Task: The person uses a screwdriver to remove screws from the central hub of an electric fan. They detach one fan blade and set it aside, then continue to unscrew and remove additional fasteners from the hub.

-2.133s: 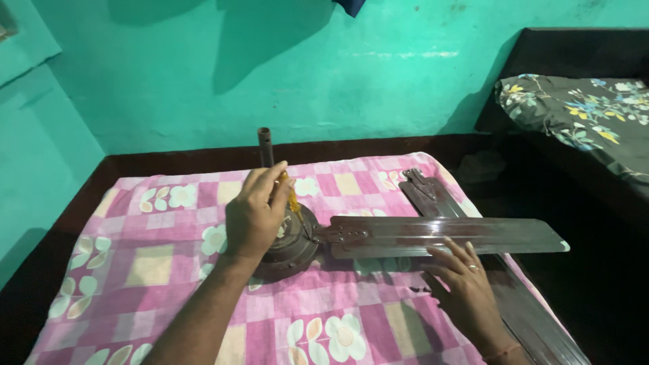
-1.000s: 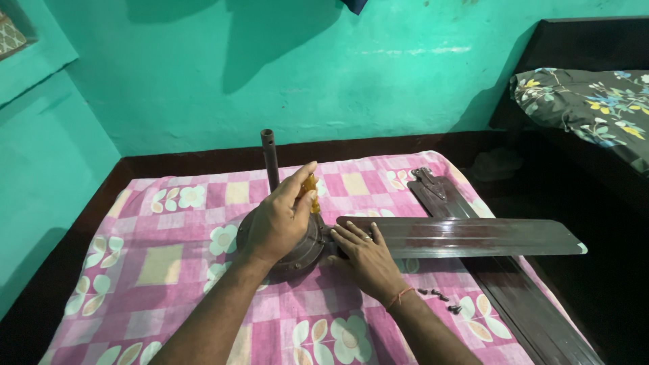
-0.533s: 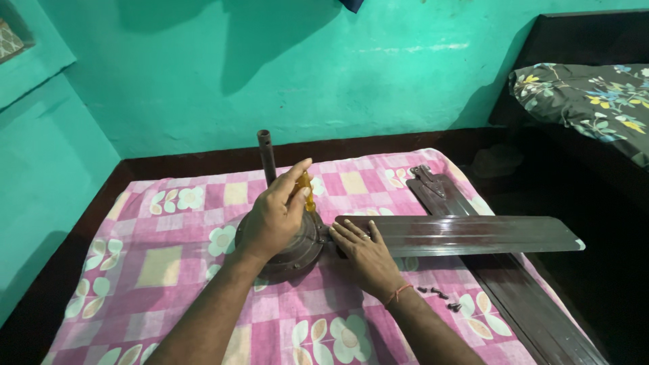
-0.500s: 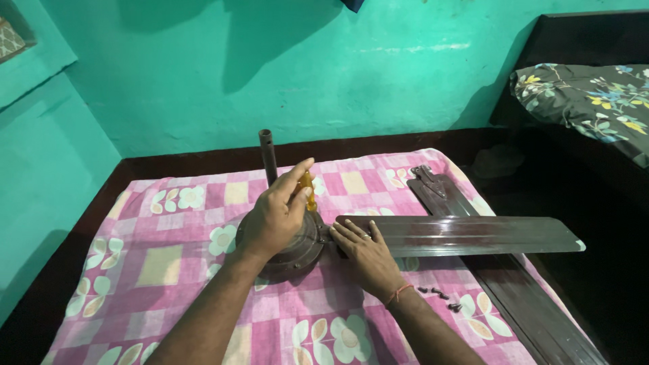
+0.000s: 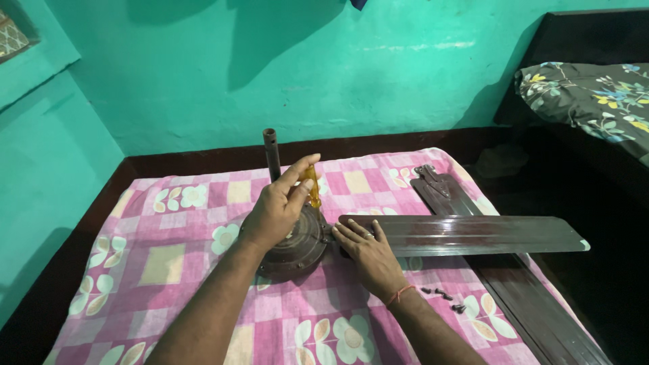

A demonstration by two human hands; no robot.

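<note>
A brown ceiling fan motor (image 5: 297, 247) with an upright rod (image 5: 271, 152) lies on a pink checked floral cloth (image 5: 162, 257). One brown blade (image 5: 473, 234) reaches out to the right from the motor. My left hand (image 5: 277, 209) grips a yellow-handled screwdriver (image 5: 311, 185) held upright over the motor's right edge, where the blade joins. My right hand (image 5: 368, 253) lies flat, fingers spread, on the blade's inner end beside the motor.
A second loose blade (image 5: 514, 297) lies under the first, running toward the lower right. Several small dark screws (image 5: 443, 297) rest on the cloth by my right wrist. Green walls stand behind; a dark bed with a floral cover (image 5: 595, 94) is at right.
My right hand slid from the blade's middle to its inner end at the motor. My left hand stays on the screwdriver, which has lifted slightly; the view shifted a little.
</note>
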